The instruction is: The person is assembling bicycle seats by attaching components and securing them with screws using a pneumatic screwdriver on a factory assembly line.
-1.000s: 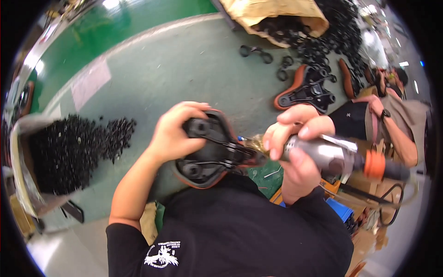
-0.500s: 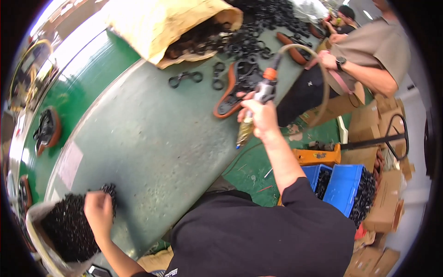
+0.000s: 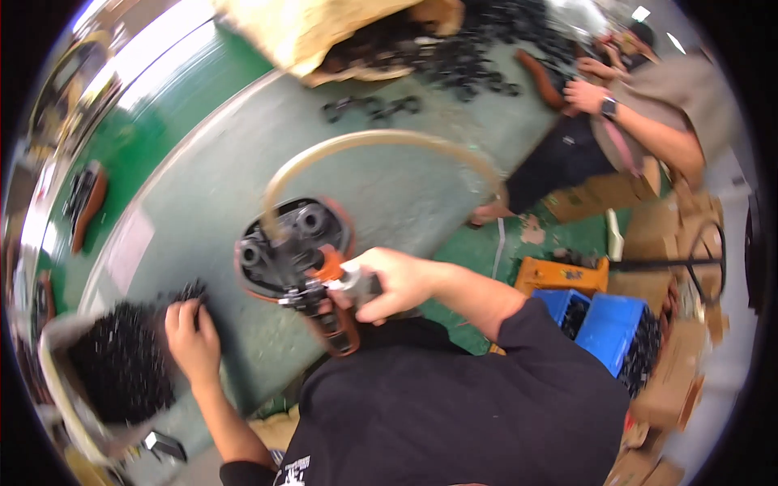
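My right hand (image 3: 389, 283) is closed around a powered screwdriver (image 3: 354, 283) with a silver body, an orange collar and a beige hose. Right at its fingers, on the table edge near my body, lies a black part with an orange-brown rim (image 3: 275, 271), two round posts and a narrow end. Whether my fingers also grip this part I cannot tell. To the left, my left hand (image 3: 193, 336) is curled down at a heap of small black screw-like pieces (image 3: 190, 292) beside a bin's rim. Its fingertips are hidden, and anything in them does not show.
A pale bin (image 3: 61, 381) full of small black pieces stands at the left. Across the table (image 3: 194, 194) lie a yellowish sack (image 3: 284, 32) and many black parts (image 3: 486, 49). At right are a co-worker's hand (image 3: 585, 95), blue crates (image 3: 608, 328) and an orange pallet jack (image 3: 559, 275).
My right hand has swung the screwdriver leftward and closer to my body. The rimmed black part has come from the far table to my front. My left hand has shifted slightly right, off the bin.
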Demonstrator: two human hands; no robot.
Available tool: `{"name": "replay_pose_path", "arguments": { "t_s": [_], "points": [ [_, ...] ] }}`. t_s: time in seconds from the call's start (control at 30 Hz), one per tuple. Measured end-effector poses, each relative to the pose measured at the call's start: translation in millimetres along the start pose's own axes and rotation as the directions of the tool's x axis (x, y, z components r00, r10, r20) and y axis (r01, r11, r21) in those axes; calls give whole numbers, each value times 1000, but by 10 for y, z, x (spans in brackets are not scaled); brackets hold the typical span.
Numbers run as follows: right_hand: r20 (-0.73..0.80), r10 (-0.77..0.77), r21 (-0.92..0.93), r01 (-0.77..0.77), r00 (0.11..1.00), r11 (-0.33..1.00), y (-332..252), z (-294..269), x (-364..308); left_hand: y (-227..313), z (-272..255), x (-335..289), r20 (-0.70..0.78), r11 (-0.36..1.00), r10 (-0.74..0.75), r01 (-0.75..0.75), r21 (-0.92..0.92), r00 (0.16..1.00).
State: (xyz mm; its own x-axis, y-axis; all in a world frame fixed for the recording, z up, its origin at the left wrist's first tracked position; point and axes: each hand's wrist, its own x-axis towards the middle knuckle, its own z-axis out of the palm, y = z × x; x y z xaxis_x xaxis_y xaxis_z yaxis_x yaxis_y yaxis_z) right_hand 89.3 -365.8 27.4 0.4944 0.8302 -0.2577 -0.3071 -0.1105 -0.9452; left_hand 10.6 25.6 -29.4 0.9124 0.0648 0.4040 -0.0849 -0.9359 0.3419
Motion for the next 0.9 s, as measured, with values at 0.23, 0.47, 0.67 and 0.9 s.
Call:
{"name": "replay_pose_path", "arguments": {
  "t_s": [0.23, 0.47, 0.67, 0.9],
  "points": [
    [-365, -162, 29, 185, 917, 982, -389, -85, -309, 169, -6, -259, -8, 576, -521, 345, -741, 854],
    [-234, -801, 90, 832, 551, 547, -778, 383, 41, 869, -236, -205, 546, -458, -431, 348, -818, 718],
    [-49, -880, 64, 881, 472, 469, -907, 588, 369, 1286, -92, -311, 598, -720, 21, 427, -547, 801],
    [-46, -833, 35, 834, 552, 551, -884, 524, 260, 1343, 82, -257, 307, -366, 56, 306, -879, 950]
  ]
}}
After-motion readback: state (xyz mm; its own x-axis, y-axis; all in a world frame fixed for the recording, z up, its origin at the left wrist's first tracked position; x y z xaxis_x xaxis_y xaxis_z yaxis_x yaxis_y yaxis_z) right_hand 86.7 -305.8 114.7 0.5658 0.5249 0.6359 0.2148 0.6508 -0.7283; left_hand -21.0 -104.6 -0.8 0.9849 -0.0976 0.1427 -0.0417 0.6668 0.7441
